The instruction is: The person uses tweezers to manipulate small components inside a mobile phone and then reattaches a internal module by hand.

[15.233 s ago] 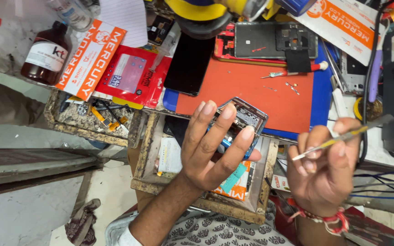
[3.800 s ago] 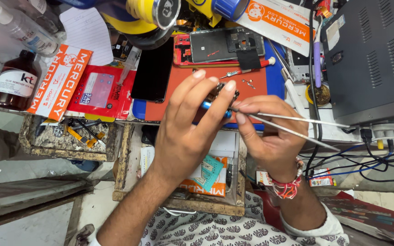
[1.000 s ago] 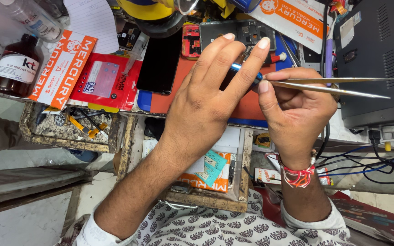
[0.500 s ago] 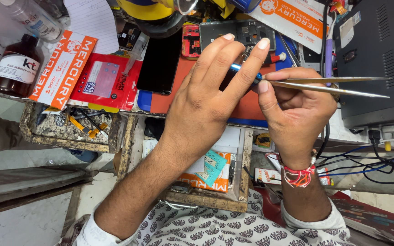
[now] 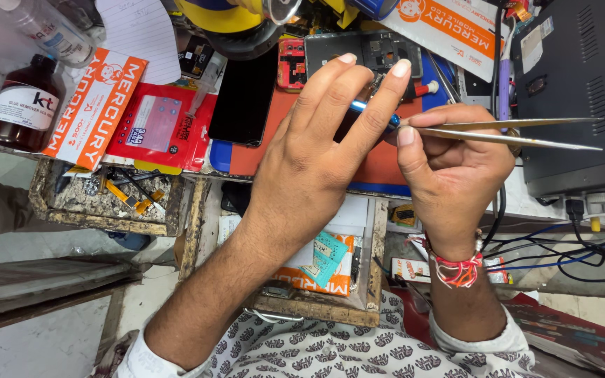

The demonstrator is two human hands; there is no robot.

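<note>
I see my left hand (image 5: 309, 168) clamping a small blue-edged part (image 5: 369, 112) above the orange mat (image 5: 379, 164), my right hand (image 5: 449, 175) pinching steel tweezers (image 5: 505, 131) at its edge, clutter crowding every side.

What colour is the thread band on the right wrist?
Red and white, a twisted thread band on the right hand's wrist; head view.
</note>
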